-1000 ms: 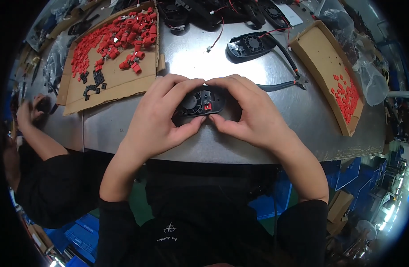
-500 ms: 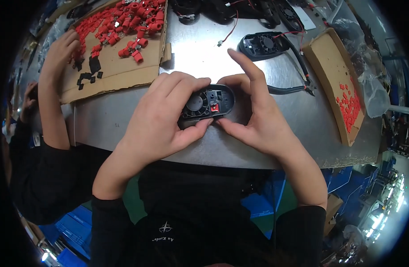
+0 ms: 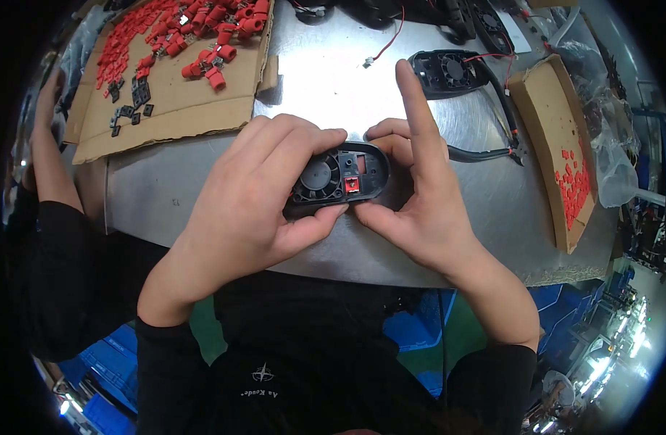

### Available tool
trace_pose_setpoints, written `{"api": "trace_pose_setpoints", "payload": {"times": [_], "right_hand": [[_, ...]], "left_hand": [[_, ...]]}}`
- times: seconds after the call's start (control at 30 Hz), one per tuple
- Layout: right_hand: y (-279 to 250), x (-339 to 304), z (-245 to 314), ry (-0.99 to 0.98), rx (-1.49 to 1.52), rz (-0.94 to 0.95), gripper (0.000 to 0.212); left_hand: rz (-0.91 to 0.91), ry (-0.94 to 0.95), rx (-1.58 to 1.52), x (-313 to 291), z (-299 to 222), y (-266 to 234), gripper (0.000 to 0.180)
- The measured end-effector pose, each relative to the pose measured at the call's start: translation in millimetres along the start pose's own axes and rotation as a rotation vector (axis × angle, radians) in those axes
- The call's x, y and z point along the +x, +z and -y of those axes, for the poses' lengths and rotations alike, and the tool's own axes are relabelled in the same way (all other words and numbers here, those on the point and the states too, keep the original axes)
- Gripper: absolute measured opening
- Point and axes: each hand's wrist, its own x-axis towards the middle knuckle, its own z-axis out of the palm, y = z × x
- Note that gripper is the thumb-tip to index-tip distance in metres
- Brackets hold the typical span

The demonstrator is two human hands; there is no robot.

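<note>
A: Item one, far left?
B: I log a cardboard sheet (image 3: pixel 175 109) carrying red plastic clips (image 3: pixel 202 32), close by for picking.

A: Centre?
B: My left hand (image 3: pixel 257 196) is wrapped around a black oval fan housing (image 3: pixel 338 177), held just above the metal table (image 3: pixel 333 80) edge so the red clip (image 3: pixel 352 184) seated in it faces up.

A: Right?
B: My right hand (image 3: pixel 420 196) steadies the housing's end with thumb and curled fingers, forefinger raised free. Beyond, a cardboard tray (image 3: pixel 558 145) of more clips.

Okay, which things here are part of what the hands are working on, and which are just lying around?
In hand:
- oval black plastic fan housing
- small red square clip in it
- left hand
- right hand

Lying about:
- cardboard sheet of red clips
- second black fan housing
- cardboard tray
</note>
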Motion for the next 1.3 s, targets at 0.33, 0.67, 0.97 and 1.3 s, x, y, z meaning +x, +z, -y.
{"api": "trace_pose_setpoints", "payload": {"times": [0.33, 0.67, 0.97, 1.3], "right_hand": [[-3.8, -1.2, 4.5, 0.086, -0.046, -0.015, 0.118], [-38.9, 85.4, 80.7, -0.188, -0.587, 0.053, 0.055], [124.5, 321.7, 72.8, -0.795, -0.701, 0.366, 0.023], [186.9, 361.1, 105.5, -0.299, -0.609, 0.519, 0.018]], "left_hand": [[0.061, -0.007, 0.015, 2.6, 1.0, -6.2, 0.06], [0.048, -0.015, -0.014, -16.4, 14.0, 2.7, 0.056], [0.109, -0.007, 0.036, -6.3, 14.2, 9.3, 0.055], [0.119, -0.008, 0.101, -9.4, 17.4, 10.6, 0.05]]}}
